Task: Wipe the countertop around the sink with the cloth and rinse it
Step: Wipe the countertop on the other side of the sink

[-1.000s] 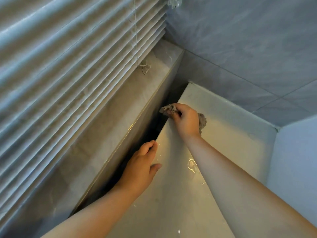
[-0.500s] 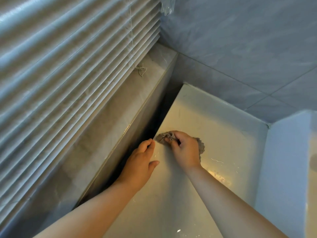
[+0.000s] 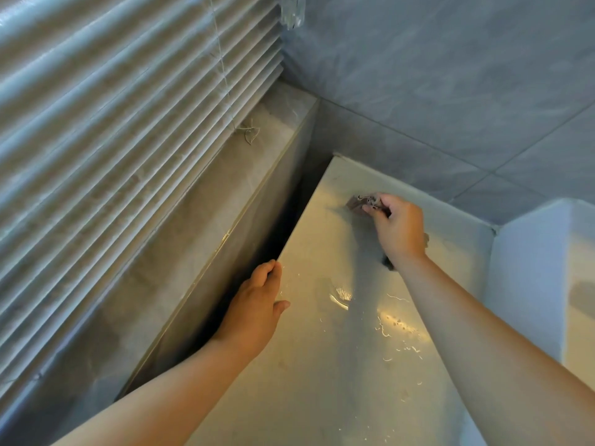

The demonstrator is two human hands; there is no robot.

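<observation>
Wiping looks to be the step in hand, going by the single head view. The right hand (image 3: 399,230) has its fingers curled round a bunched grey cloth (image 3: 357,202) and presses it onto the pale countertop (image 3: 322,365) near the back corner, just short of the tiled wall (image 3: 450,75). A bit of the cloth also shows below the wrist. The left hand (image 3: 254,310) holds nothing; its fingers are straight and close together, its thumb is out, and it rests on the counter's left edge above the dark gap that separates the counter from the window ledge (image 3: 193,220). Slatted blinds (image 3: 128,107) hang over that ledge, and their cord (image 3: 248,132) ends in a loose tangle on it. Water streaks and droplets (image 3: 396,323) glint on the counter between the two forearms, so that stretch probably has not been dried. No sink or tap is in view, which suggests rinsing has not yet come up. The next move probably calls for drawing the cloth back from the corner across the wet patch with even downward pressure, keeping the bundle gathered so no loose end trails, while the left hand steadies the body.
</observation>
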